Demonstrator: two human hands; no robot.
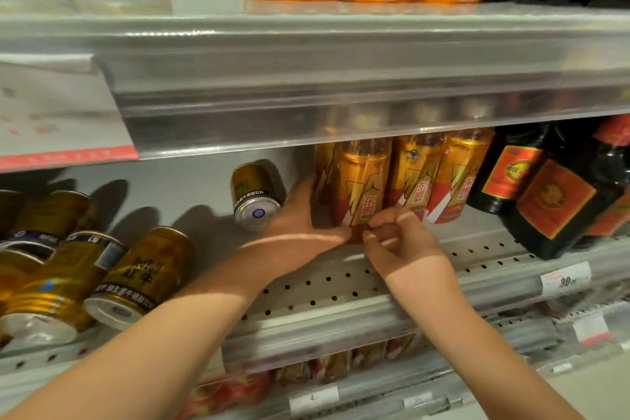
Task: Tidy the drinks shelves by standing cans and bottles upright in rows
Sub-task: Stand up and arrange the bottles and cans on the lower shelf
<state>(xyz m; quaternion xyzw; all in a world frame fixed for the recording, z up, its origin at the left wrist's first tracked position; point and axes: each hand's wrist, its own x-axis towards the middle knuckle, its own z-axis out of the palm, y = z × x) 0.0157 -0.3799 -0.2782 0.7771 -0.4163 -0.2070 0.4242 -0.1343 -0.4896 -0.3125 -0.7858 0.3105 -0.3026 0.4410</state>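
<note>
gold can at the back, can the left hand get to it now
Probably yes: the gold can lies just beside the left hand, nothing between them, though that hand must first release the bottle.

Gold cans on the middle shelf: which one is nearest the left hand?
The lone gold can by the back wall, just beside the left hand; the other cans cluster far left.

The front clear plastic bottle with a gold-and-red label (pixel 366 187) read 东鹏. A gold metal can lying on its side (pixel 146 278) bore 红牛. The dark glass bottle's orange label (pixel 514 169) said 中国. One white shelf-edge price tag (pixel 566 281) showed 90, and a lower white tag (pixel 313 397) showed 4.
</note>
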